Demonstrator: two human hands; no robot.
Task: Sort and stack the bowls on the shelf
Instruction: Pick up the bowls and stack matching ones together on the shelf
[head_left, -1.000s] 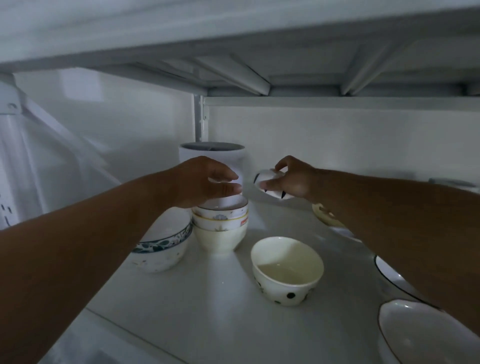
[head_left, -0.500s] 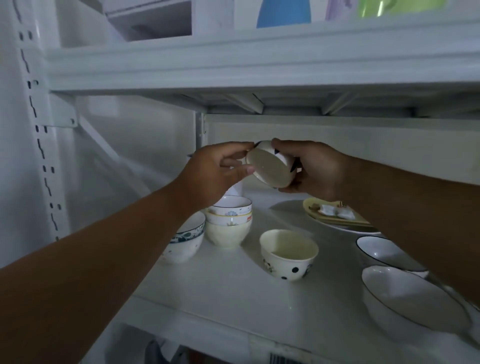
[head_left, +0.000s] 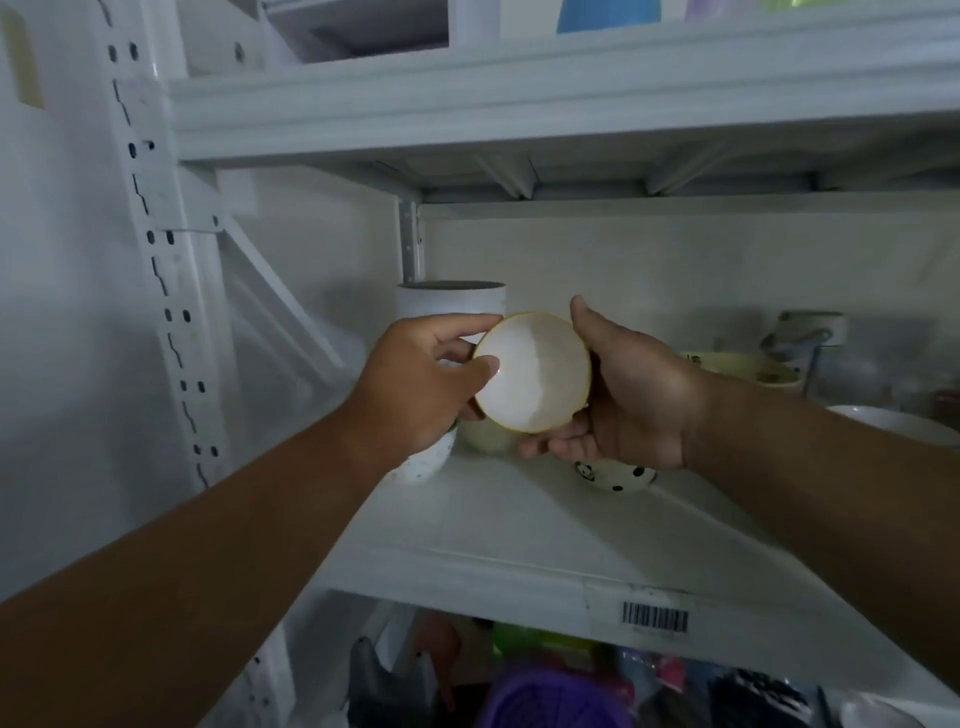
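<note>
A small white bowl (head_left: 532, 371) with a yellow rim is held tipped above the shelf (head_left: 519, 525), its empty inside facing the camera. The left hand (head_left: 421, 382) pinches its left edge; the right hand (head_left: 631, 395) cups its right side. Under the bowl stands a spotted bowl (head_left: 615, 475); behind it, a white canister (head_left: 449, 300).

Your left hand (head_left: 415, 384) and right hand (head_left: 631, 395) are bare, with no gloves, rings or watch showing. Both forearms are uncovered right to the frame edge; no sleeve is in view. Your nails are short and plain.
</note>
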